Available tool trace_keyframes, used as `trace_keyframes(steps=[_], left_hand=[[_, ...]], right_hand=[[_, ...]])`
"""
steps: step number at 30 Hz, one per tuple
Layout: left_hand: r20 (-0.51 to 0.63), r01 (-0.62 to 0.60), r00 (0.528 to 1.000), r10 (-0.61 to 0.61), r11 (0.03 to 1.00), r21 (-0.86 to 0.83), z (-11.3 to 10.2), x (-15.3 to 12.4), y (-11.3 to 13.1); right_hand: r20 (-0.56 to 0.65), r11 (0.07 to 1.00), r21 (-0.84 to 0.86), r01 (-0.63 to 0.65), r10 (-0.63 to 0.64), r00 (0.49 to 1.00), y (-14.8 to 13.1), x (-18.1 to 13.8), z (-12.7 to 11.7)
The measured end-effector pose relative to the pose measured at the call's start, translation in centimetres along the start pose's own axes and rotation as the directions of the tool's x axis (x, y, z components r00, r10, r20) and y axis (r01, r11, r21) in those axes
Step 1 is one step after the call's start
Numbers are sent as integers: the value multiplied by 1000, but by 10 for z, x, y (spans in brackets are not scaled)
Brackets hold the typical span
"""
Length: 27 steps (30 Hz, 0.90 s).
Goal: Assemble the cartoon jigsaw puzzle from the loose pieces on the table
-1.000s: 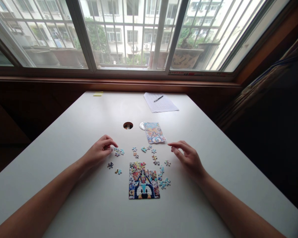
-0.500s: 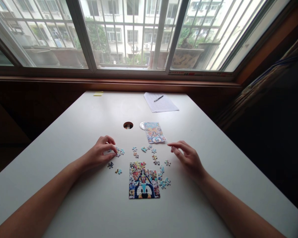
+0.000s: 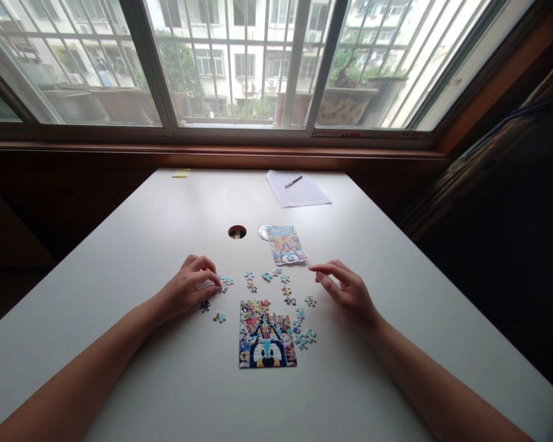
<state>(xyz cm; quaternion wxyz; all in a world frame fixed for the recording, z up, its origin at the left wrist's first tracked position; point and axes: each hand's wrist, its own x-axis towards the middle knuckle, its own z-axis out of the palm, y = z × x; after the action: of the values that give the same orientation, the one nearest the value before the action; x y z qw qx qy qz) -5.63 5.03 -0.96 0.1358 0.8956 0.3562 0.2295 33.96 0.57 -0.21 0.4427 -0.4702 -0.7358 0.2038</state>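
Note:
My left hand (image 3: 195,283) rests at the left of the loose pieces, thumb and forefinger curled together on a puzzle piece (image 3: 223,287) in a small cluster. Its fingers partly hide that cluster. My right hand (image 3: 348,290) is held over the table on the other side, fingers loosely stretched and apart, with nothing in them. Between the hands lies a partly assembled jigsaw puzzle (image 3: 268,344) showing a blue dog's face; its top right edge is uneven. Several loose pieces (image 3: 266,277) are scattered above it, and a joined clump (image 3: 306,338) lies by its right edge.
A picture card (image 3: 287,245) of the same design lies beyond the pieces, overlapping a round silvery cover (image 3: 263,232). Left of it is a cable hole (image 3: 237,232). Farther back are paper sheets (image 3: 299,193) with a pen (image 3: 294,182), and a yellow note (image 3: 181,174).
My left hand has shifted slightly to the right, its fingertips moving over the cluster of pieces. My right hand stays almost where it was, and the assembled puzzle looks the same.

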Motion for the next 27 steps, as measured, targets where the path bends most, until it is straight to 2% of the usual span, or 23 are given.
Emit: trace_keyframes(steps=[13,27], left_hand=[[-33,44,999,-43,998,50,18,6,30],[-66,45,997,-43,998,36,20,7,31]], right_hand=[[15,1000,-6,21,-21,1000,-1,0,1],[20,999,-2,41,-41,999,-3,1,1]])
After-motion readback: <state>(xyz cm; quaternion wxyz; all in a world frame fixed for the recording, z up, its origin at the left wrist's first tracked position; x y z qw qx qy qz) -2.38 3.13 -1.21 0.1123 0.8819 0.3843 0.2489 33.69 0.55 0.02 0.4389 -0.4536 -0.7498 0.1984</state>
